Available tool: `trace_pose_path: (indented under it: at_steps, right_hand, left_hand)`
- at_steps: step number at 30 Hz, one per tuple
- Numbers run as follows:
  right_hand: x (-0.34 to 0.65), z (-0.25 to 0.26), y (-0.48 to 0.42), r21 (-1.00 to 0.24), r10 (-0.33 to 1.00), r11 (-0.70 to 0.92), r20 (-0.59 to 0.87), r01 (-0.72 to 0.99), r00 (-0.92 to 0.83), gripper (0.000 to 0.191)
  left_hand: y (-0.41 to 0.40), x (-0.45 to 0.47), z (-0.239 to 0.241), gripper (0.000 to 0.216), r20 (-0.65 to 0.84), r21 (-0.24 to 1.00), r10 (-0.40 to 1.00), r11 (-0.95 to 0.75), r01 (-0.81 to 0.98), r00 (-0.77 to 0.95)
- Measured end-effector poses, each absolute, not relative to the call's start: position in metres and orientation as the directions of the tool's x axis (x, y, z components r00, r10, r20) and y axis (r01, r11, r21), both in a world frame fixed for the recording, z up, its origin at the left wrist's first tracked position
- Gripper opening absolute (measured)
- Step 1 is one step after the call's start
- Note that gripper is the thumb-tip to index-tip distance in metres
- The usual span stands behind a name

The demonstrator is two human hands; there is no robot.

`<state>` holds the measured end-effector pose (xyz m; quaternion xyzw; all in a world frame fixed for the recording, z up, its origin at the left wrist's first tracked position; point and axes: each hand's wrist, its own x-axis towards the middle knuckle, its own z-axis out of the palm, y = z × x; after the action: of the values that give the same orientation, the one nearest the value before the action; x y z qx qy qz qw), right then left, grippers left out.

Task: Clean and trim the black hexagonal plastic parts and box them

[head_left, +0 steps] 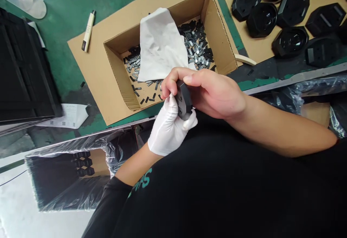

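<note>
My left hand (171, 126), in a white glove, grips a black faceted plastic housing (184, 100) from below and the left. My bare right hand (214, 91) holds the same housing from above and the right, its thumb and fingers at the upper end. The housing is tilted up, with small holes on the face toward the left. Whether a small piece sits between my right fingertips cannot be made out. Just beyond both hands stands an open cardboard box (119, 81), holding many small dark strips (199, 44) and a white cloth (162, 46) draped across them.
Several black octagonal housings (294, 8) lie on cardboard at the upper right. A cream-handled cutter (88, 31) lies left of the box. Black stacked trays (24, 68) stand at far left. Below the table edge, a plastic-lined box (67, 180) contains more black parts.
</note>
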<state>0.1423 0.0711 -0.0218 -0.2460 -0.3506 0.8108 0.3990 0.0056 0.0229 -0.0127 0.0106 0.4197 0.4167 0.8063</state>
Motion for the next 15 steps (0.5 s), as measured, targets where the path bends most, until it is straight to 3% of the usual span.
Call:
trace_pose_path:
  at_steps: [6,11,15]
  right_hand:
    - [0.146,-0.027,0.07,-0.711,0.826,-0.452,-0.106,-0.538,-0.554,0.027]
    - [0.151,-0.031,0.067,-0.708,0.815,-0.449,-0.075,-0.546,-0.574,0.033]
    - [0.155,-0.035,0.066,-0.781,0.809,-0.379,-0.019,-0.496,-0.588,0.039]
  left_hand:
    - [0.027,0.008,-0.005,0.044,-0.68,0.375,0.668,0.672,-0.639,0.303]
    - [0.024,0.009,-0.008,0.041,-0.655,0.377,0.686,0.661,-0.649,0.318]
    - [0.023,0.008,-0.01,0.039,-0.642,0.361,0.693,0.65,-0.668,0.327]
